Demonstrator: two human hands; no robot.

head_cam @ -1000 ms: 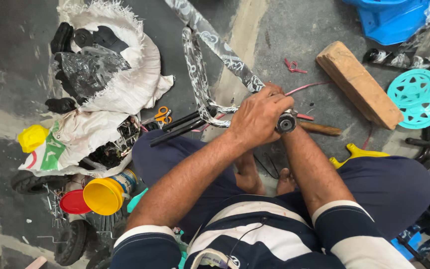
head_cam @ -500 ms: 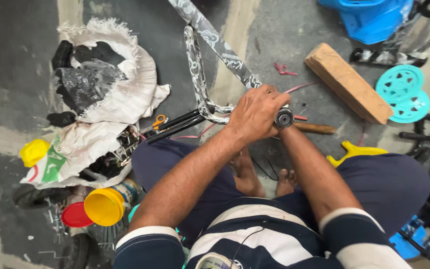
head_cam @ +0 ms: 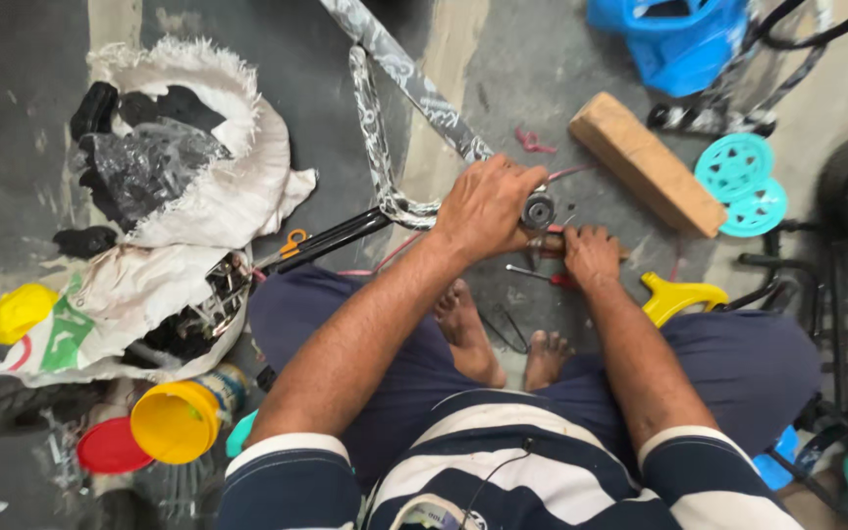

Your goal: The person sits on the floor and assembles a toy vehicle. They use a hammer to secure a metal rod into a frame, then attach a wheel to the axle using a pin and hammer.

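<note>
I sit cross-legged on the floor. My left hand (head_cam: 486, 206) grips the round end (head_cam: 539, 211) of a patterned grey bicycle frame (head_cam: 385, 118) that runs up and away from me. Just right of that, my right hand (head_cam: 591, 257) rests low on the floor, its fingers closed around a wooden-handled tool (head_cam: 549, 242) lying under the frame end. A small red-handled screwdriver (head_cam: 534, 274) lies on the floor between my hands and my bare feet (head_cam: 468, 329).
A wooden block (head_cam: 645, 162) lies at the upper right beside two teal plastic wheels (head_cam: 738, 182). A yellow plastic part (head_cam: 679, 296) sits by my right knee. White sacks (head_cam: 188, 186) full of parts, a yellow cup (head_cam: 177, 422) and a red lid (head_cam: 110, 448) lie left.
My right hand has come off the frame end and dropped to the floor onto the wooden-handled tool. My left hand keeps its grip on the frame end.
</note>
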